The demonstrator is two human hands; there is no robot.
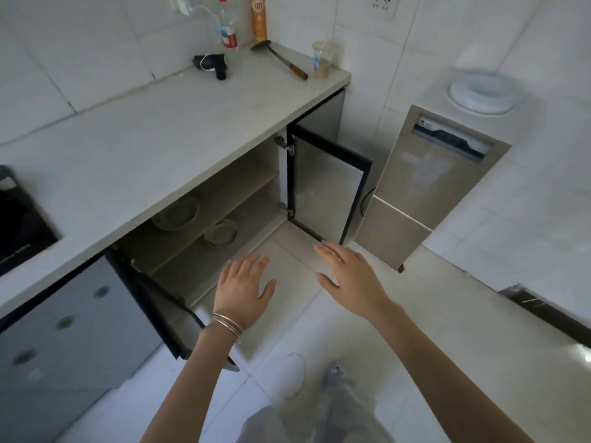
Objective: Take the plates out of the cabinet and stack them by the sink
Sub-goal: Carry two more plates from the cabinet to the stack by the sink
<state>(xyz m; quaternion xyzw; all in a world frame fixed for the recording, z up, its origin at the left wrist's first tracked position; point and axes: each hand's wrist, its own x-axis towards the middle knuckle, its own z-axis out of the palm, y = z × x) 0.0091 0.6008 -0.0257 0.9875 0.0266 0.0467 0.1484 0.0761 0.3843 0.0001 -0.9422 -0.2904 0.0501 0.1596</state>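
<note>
The cabinet (243, 183) under the counter stands with both doors swung open. On its upper shelf lies a metal plate or shallow bowl (175, 213). A smaller round plate (221, 233) rests on the lower shelf, to the right. My left hand (244, 287), with bangles on the wrist, hovers in front of the lower shelf, fingers spread and empty. My right hand (348, 276) hangs open beside it, just below the right door (323, 187). Neither hand touches a plate. No sink is in sight.
The grey counter (153, 135) carries a black tool (212, 64), a bottle (227, 27), an orange can (259, 17), a ladle (281, 57) and a plastic cup (323, 59). A black hob (19, 225) sits far left. A beige water dispenser (425, 183) stands right of the cabinet.
</note>
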